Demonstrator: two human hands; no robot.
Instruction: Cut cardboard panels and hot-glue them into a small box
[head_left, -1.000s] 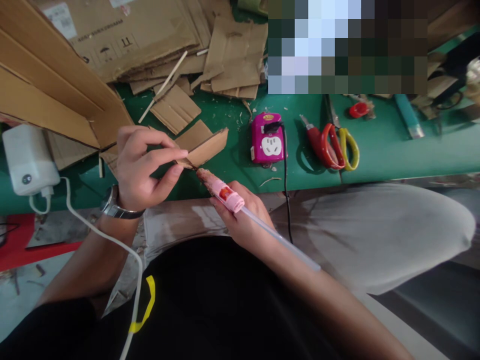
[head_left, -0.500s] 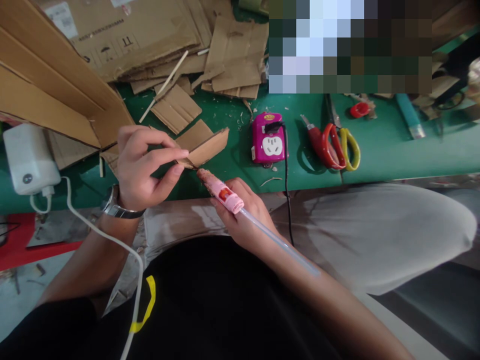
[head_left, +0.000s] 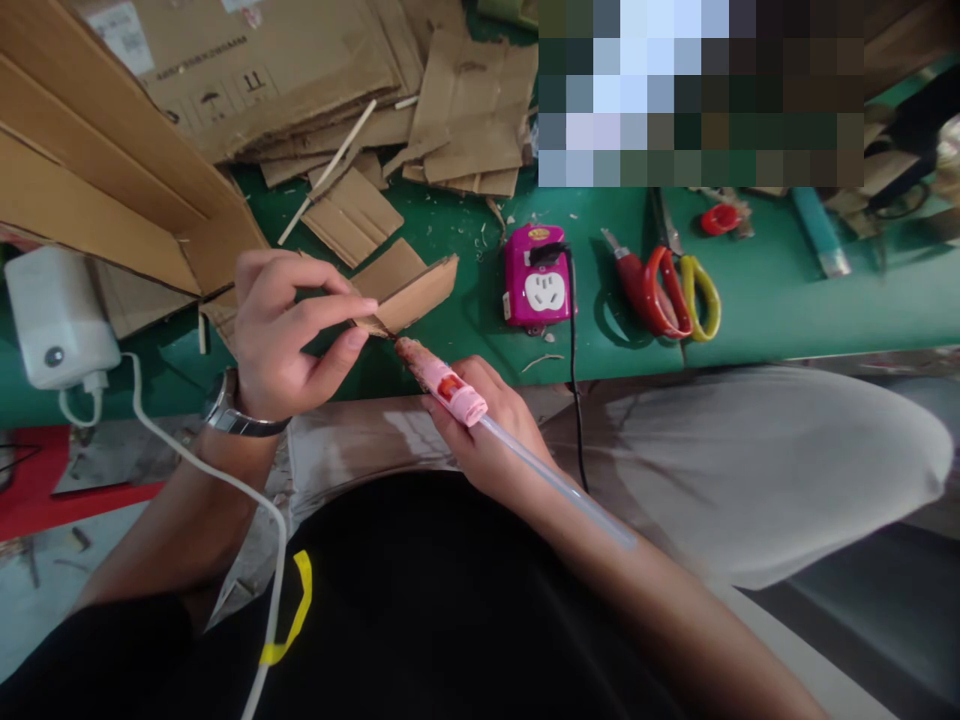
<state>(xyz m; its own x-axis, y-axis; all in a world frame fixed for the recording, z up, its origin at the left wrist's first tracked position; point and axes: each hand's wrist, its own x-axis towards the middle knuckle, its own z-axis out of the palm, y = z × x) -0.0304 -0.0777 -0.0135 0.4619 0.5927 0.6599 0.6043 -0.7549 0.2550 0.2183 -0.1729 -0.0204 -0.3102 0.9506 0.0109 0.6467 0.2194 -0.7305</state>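
Note:
Between thumb and fingers, my left hand (head_left: 296, 335) pinches the near corner of a small folded cardboard piece (head_left: 420, 295), which has one flap standing up above the green table. My right hand (head_left: 499, 425) is wrapped round a pink hot glue gun (head_left: 442, 380), its body partly hidden by the fingers. The gun's dark tip points at the cardboard's lower edge, close to my left thumb. From the gun's rear a long clear glue stick (head_left: 559, 485) runs back along my right forearm. Whether the tip touches the cardboard I cannot tell.
A magenta socket block (head_left: 536, 280) with a black cord stands right of the cardboard. Beyond it lie scissors (head_left: 667, 290) with red and yellow handles. Cardboard scraps (head_left: 472, 110) are piled at the back. At left are a tall cardboard structure (head_left: 142, 130) and a white power adapter (head_left: 64, 315).
Almost nothing differs. The glue stick's rear end has shifted very slightly, while both hands and the cardboard keep their places.

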